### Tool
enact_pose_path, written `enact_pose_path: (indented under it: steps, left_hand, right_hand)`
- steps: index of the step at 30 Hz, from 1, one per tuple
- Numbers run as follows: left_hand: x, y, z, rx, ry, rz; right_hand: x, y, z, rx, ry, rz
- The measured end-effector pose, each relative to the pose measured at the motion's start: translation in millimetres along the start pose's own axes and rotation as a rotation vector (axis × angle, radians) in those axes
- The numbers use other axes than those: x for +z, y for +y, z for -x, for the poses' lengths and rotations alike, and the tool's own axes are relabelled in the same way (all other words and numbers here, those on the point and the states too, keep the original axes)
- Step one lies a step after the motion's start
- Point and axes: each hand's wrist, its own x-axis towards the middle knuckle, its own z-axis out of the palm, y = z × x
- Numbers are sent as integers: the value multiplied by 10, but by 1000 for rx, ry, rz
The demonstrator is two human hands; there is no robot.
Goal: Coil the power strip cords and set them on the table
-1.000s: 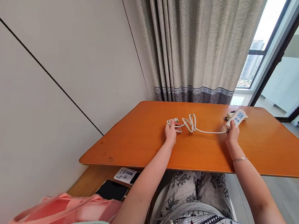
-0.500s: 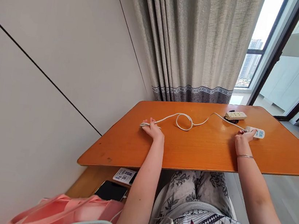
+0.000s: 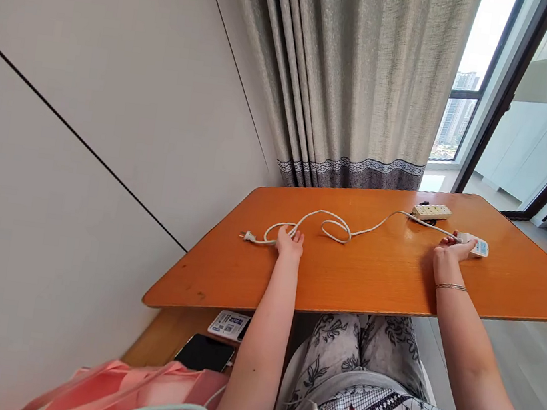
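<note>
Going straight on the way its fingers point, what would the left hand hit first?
Most likely the cord: its arc lies just ahead of the left hand's fingers. Depth is unclear, so they may already touch it.

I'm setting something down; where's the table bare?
The table is bare from the plug to the near-left corner, and between left hand and right hand, nearer than the cord. Crowded: around the cream power strip and white power strip.

Head cam, fwd & down over nearby tbl (image 3: 354,279)
</note>
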Motion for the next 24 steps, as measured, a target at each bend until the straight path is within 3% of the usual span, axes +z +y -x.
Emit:
enact_pose_path:
  steps: [3, 6, 11, 13, 19, 24]
  left_hand:
    - [53, -78, 118, -139, -253, -26]
    - [85, -142, 207, -112, -515, -158]
    - [132, -248, 276, 327, -534, -452]
    - [137, -287, 293, 427, -569, -500]
    - [107, -325, 410, 270, -856, -645]
    - [102, -290, 499, 302, -986, -553]
  right_hand:
    - [43, -34, 126, 30, 82, -150]
    - [68, -60, 219, 59, 20, -157]
    - [93, -103, 316, 124, -23, -168]
    - [107, -117, 355, 160, -33, -169]
    - [128, -125, 434, 227, -59, -192]
    - [112, -64, 363, 224, -101, -157]
